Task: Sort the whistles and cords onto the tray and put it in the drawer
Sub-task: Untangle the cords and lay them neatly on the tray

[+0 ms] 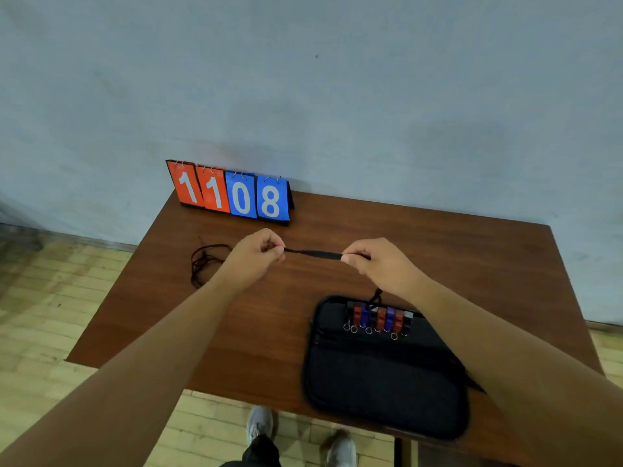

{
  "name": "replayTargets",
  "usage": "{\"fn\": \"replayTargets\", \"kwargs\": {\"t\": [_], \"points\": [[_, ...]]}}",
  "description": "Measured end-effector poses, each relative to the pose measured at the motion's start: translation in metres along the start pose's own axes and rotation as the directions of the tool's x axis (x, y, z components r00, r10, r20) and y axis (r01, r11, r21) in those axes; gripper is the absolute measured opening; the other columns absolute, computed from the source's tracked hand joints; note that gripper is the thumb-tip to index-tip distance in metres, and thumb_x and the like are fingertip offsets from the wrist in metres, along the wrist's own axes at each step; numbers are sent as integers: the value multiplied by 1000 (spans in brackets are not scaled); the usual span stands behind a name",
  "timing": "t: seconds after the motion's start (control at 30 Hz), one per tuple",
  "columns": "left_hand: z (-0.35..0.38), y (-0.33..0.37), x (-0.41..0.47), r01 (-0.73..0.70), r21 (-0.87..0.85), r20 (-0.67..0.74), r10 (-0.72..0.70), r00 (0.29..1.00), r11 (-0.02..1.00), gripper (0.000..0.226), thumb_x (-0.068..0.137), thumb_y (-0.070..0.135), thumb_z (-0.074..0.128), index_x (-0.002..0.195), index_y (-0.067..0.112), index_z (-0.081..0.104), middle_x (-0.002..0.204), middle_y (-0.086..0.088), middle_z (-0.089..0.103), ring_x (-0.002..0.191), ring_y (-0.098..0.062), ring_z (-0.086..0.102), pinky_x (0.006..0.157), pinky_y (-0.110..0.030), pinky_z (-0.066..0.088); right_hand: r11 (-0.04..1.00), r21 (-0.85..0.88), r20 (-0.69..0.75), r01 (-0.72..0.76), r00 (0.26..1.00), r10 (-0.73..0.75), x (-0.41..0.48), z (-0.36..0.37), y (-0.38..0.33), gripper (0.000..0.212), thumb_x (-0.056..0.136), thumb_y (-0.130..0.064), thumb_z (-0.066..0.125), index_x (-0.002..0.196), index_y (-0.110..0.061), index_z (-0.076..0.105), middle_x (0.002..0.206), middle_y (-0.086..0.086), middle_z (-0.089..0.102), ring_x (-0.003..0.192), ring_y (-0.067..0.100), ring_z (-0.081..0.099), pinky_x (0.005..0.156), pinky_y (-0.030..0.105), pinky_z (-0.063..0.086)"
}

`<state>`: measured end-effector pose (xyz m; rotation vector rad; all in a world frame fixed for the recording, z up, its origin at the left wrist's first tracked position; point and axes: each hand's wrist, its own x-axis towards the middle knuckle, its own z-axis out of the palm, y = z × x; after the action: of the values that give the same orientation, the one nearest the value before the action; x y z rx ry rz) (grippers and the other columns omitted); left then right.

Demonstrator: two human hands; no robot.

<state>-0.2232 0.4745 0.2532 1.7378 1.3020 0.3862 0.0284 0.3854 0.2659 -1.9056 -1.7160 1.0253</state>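
Note:
A black cord [313, 253] is stretched taut above the table between both hands. My left hand [258, 254] pinches its left end and my right hand [374, 264] pinches its right end. A black tray [381, 392] lies at the table's front right. Several red, blue and grey whistles [379, 318] with key rings stand in a row along its far edge. A short piece of black cord [376, 296] shows just behind the whistles, below my right wrist. A loose dark red cord [202, 264] lies tangled on the table to the left of my left forearm.
A flip scoreboard [232, 193] reading 1108 stands at the back left of the brown table [472, 264], against a grey wall. Wooden floor lies to the left and in front. My shoes [259, 423] show below the table's front edge.

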Motion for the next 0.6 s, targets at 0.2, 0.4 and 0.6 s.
{"fn": "replayTargets", "kwargs": {"t": [0.2, 0.4, 0.6], "points": [[60, -16, -17, 88, 85, 126, -98, 987, 993, 10, 87, 21, 62, 78, 23, 60, 81, 1, 67, 72, -14, 59, 70, -34, 48, 988, -41, 57, -147, 987, 149, -46, 1, 56, 15, 101, -28, 59, 103, -25, 73, 76, -18, 65, 62, -3, 58, 61, 14, 40], [106, -38, -30, 112, 204, 252, -163, 954, 972, 9, 92, 23, 64, 84, 20, 61, 86, -2, 66, 76, -17, 60, 66, -31, 45, 955, -138, 92, -263, 956, 277, -90, 2, 110, 25, 103, -29, 56, 114, -16, 75, 82, -18, 67, 63, -5, 62, 56, 10, 47], [134, -67, -47, 96, 243, 304, -170, 938, 965, 12, 93, 17, 65, 83, 16, 60, 89, -3, 66, 85, -21, 61, 70, -30, 45, 900, -214, 126, -380, 903, 411, -138, 24, 161, 29, 104, -26, 54, 125, -16, 71, 120, -3, 72, 97, 9, 66, 82, 19, 46]]}}
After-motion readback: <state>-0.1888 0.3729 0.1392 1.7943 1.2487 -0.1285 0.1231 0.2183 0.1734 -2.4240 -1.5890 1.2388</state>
